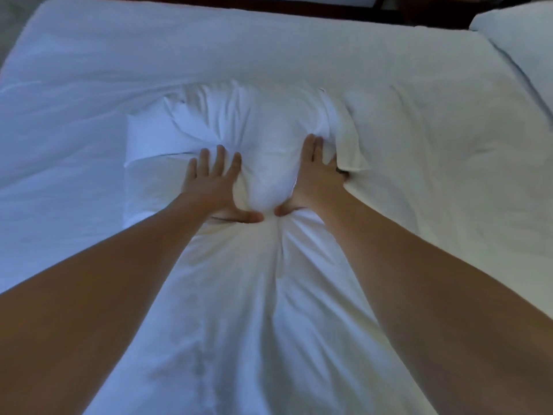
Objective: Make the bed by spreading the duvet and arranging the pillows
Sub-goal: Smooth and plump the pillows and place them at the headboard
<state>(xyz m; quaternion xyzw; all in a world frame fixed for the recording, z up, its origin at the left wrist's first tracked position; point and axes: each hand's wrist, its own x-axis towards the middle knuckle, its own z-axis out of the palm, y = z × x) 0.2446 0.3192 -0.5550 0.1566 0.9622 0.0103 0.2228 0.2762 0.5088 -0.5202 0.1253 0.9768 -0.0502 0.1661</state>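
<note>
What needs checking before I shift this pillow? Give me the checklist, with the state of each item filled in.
1. Left hand flat on the plump white pillow, fingers spread: ok.
2. Right hand pressing the pillow's right side, fingers sunk into the fabric: ok.
3. Pillow smooth and evenly filled: not ok; it is creased and pinched in between the thumbs.
4. White duvet lying flat around the pillow: not ok; wrinkles show on both sides.
5. Second white pillow at the far right corner, in place: cannot tell; only part shows.
6. Dark wooden headboard edge free of bedding: ok where visible.
</note>
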